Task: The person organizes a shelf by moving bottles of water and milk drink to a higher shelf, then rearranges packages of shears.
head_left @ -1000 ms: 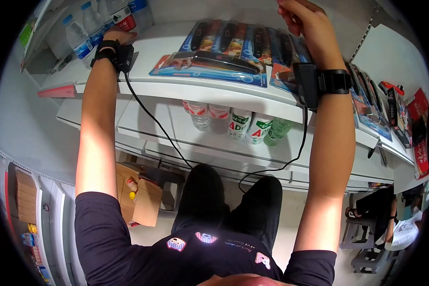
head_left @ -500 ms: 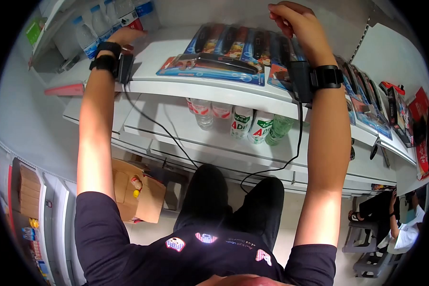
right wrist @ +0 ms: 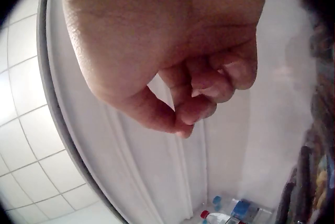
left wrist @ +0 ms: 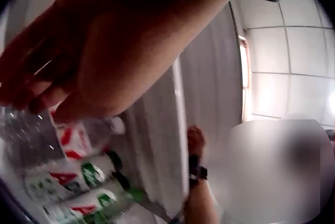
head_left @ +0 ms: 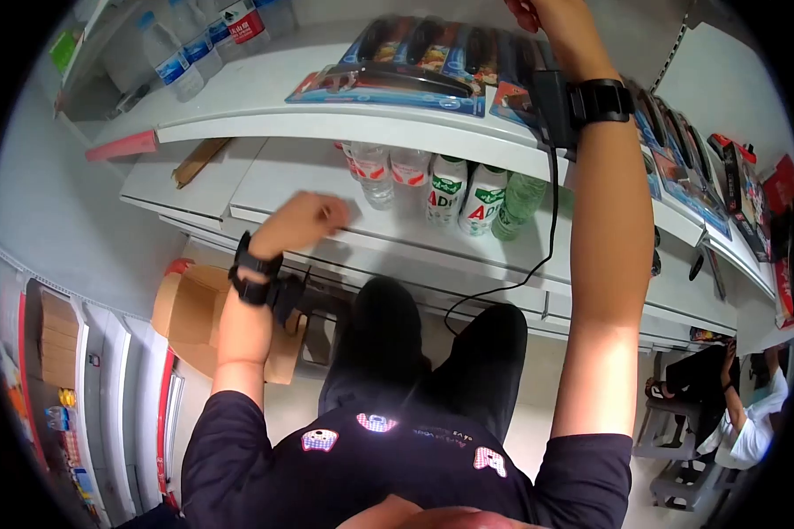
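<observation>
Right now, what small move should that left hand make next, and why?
Probably ease the left hand toward the clear bottle with the red-and-white label: the hand appears to hold nothing, it is by the lower shelf, and that bottle looks among the nearest to it.

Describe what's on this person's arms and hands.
The left hand and right hand show no gloves; the forearms are bare below short, dark sleeves. The left wrist wears black straps. The right wrist has a black, watch-like band and a black box, with a thin black cable running off.
</observation>
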A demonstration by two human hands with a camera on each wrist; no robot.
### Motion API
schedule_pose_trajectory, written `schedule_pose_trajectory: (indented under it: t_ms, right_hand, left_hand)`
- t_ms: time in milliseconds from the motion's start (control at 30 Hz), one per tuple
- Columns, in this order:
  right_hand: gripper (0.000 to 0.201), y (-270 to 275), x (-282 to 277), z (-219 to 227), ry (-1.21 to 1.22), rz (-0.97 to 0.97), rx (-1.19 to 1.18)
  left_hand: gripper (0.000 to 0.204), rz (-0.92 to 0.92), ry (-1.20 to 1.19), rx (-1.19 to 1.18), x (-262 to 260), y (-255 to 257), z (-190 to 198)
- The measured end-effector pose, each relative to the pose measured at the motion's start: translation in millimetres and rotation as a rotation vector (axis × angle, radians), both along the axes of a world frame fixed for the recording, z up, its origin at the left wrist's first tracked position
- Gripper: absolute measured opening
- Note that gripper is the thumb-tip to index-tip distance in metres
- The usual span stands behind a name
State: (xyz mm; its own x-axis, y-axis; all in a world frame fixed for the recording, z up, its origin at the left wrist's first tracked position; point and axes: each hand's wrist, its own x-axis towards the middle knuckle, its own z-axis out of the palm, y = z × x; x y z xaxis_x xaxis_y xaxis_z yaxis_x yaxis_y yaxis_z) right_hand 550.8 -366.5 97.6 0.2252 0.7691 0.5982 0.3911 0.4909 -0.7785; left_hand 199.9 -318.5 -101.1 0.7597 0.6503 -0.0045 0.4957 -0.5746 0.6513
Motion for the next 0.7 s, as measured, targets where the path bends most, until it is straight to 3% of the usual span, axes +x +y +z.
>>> schedule_pose_trajectory:
  t_ms: [33, 67, 100, 133, 200, 233, 300, 367, 400, 500, 633, 700]
  right_hand:
    - [0.025, 1, 1, -1, -0.005, 0.019, -0.001]
    - [0.025, 2, 1, -1, -0.007, 0.019, -0.006]
    - [0.025, 2, 1, -1, -0.01, 0.028, 0.007]
    - [0.024, 3, 1, 1, -0.015, 0.038, 0.025]
    - [0.024, -2, -5, 5, -0.005, 0.045, 0.016]
    - [0.025, -5, -6, 4, 0.009, 0.05, -0.015]
    - [0.025, -6, -7, 5, -0.024, 0.044, -0.01]
    - [0.025, -7, -6, 4, -0.063, 0.034, -0.012]
    - [0.025, -6, -6, 4, -0.035, 0.049, -0.011]
    - [0.025, -3, -4, 3, -0.017, 0.06, -0.009]
    - [0.025, -1, -2, 2, -0.005, 0.056, -0.028]
    - [0.025, -2, -2, 4, -0.031, 0.035, -0.028]
  left_hand:
    - [0.016, 0.234, -0.044, -0.179, 0, 27, -16]
    - [0.017, 0.326, -0.088, -0.087, 2, 52, -30]
    - [0.021, 0.352, -0.309, -0.118, 2, 79, -49]
    - [0.021, 0.352, -0.313, -0.114, 13, 93, -59]
    - [0.03, 0.342, -0.554, -0.054, 37, 118, -68]
    - [0.03, 0.341, -0.555, -0.05, 43, 131, -74]
    - [0.036, 0.296, -0.344, 0.239, 57, 156, -90]
    - [0.038, 0.319, -0.379, 0.355, 68, 189, -126]
    - [0.039, 0.348, -0.409, 0.475, 71, 191, -130]
    - [0.037, 0.301, -0.392, 0.496, 71, 199, -135]
    - [0.04, 0.357, -0.428, 0.492, 57, 141, -96]
    - [0.045, 0.39, -0.528, 0.329, 48, 109, -71]
